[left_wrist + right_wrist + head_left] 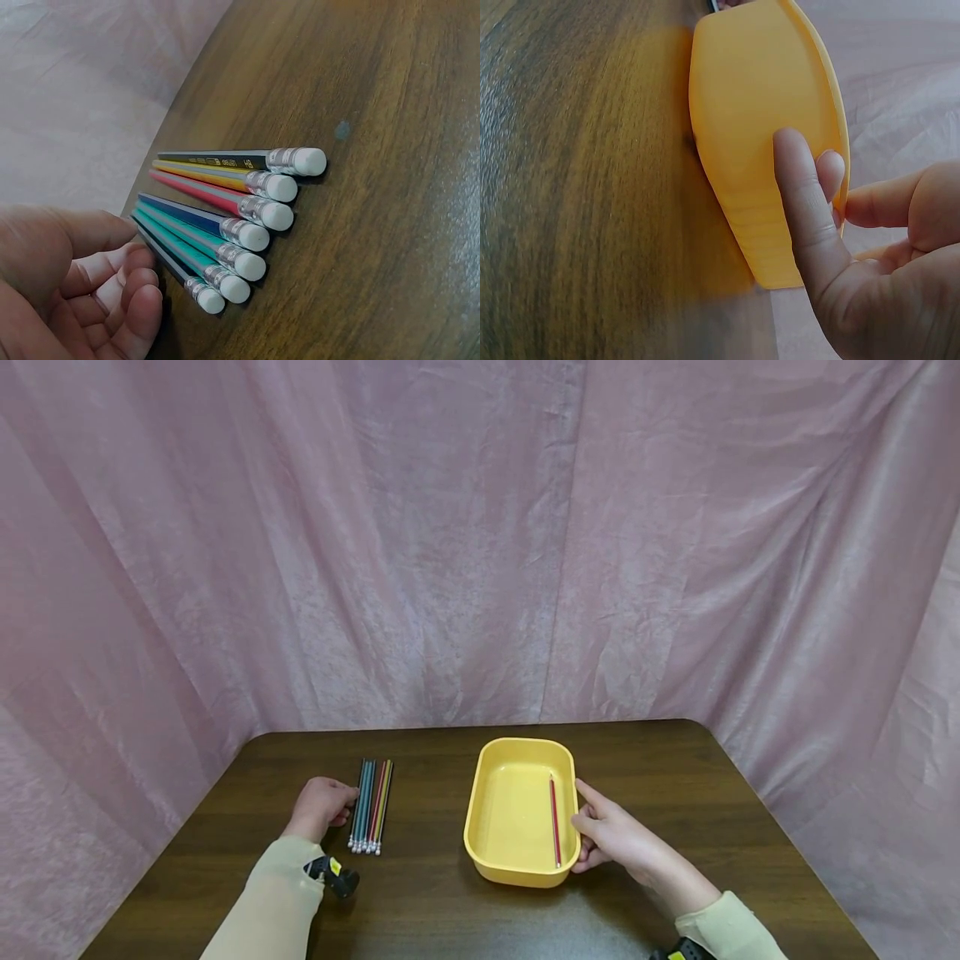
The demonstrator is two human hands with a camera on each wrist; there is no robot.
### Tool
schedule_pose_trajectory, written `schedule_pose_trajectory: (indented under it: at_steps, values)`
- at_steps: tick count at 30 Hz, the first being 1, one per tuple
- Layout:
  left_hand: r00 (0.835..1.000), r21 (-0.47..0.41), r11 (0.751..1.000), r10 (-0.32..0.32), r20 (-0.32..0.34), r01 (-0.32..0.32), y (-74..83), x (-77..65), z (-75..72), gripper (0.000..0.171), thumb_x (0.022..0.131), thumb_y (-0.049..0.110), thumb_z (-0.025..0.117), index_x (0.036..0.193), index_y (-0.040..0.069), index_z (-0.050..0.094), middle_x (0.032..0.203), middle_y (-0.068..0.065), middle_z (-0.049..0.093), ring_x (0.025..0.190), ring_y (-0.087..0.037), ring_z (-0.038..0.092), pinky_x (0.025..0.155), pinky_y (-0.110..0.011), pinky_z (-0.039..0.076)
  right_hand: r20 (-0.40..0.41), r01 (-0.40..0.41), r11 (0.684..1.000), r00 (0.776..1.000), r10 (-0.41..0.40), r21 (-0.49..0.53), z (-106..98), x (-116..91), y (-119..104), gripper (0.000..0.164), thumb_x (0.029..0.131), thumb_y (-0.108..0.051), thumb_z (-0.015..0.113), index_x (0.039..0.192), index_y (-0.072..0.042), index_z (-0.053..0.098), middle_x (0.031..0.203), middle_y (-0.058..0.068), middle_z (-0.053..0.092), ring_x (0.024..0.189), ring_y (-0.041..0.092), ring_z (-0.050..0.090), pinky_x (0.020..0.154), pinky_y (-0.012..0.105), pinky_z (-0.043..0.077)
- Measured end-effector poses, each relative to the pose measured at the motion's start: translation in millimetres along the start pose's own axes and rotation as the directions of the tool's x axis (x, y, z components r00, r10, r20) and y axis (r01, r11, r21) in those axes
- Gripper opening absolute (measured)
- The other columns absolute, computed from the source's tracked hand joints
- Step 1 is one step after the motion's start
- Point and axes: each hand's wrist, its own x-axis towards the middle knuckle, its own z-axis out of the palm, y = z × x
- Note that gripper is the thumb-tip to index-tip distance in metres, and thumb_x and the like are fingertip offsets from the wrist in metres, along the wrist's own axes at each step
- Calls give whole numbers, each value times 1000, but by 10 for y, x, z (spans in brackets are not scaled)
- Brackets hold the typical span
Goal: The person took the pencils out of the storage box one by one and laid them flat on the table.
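Several pencils (373, 806) with white erasers lie in a close row on the left of the table, erasers toward the near edge. My left hand (324, 802) is at the row's left side, its thumb and forefinger pinching the outermost black pencil (171, 257); the other fingers are curled. Farther right stands a yellow plastic tray (487, 860). One red pencil (555, 822) lies lengthwise inside it, near the right wall. My right hand (607, 835) grips the tray's right rim, with fingers (804, 195) against the outer wall.
The dark wood table (420, 910) has rounded far corners. Behind and beside it hangs a pink curtain (465, 543). Bare tabletop lies between the pencil row and the tray.
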Motion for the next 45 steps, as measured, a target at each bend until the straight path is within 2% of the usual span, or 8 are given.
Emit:
schedule_pose_trajectory:
  at_steps: [11,23,27,31,37,45]
  values:
    - [1000,33,999,25,17,-25,-29,14,-3,29,108,12,67,111,-15,74,86,-13,68,73,-19,63,67,-31,62,-10,-25,1000,1000,25,-5,6,2,-17,75,114,-2,49,174,2,6,106,23,52,69,24,63,67,44,67]
    - [1000,-77,997,9,27,-7,-56,-9,-36,30,110,13,63,114,-16,69,83,-12,65,66,-14,61,63,-27,61,10,8,1000,1000,-8,-4,-1,17,3,75,113,-1,48,173,4,4,103,23,52,69,25,62,67,46,67]
    - [999,-79,996,34,5,-34,-37,-8,-32,33,111,17,63,114,-16,69,82,-10,65,64,-13,63,62,-26,61,3,0,1000,1000,0,-4,5,13,-7,76,112,-1,48,173,3,5,104,23,52,70,24,62,68,46,67]
    - [997,-79,994,75,-20,-76,54,-29,-10,37,112,20,64,119,-16,69,83,-11,67,65,-14,65,62,-27,61,-5,-3,1000,1000,3,-4,4,5,-14,77,110,-1,49,173,3,5,104,24,52,70,24,62,68,45,67]
    - [994,-143,984,107,-14,-108,266,-96,58,39,113,19,64,126,-18,66,86,-12,68,66,-13,67,64,-26,63,0,4,1000,1000,-4,-2,-1,-2,-7,75,112,-1,48,173,5,4,103,23,52,70,25,61,68,46,67]
    - [982,-234,955,188,1,-182,623,-298,211,37,112,12,62,131,-19,65,95,-17,72,75,-14,69,68,-28,65,-2,-3,1000,1000,3,-3,6,-13,-23,75,113,-2,48,173,3,4,105,23,52,70,25,62,68,46,67]
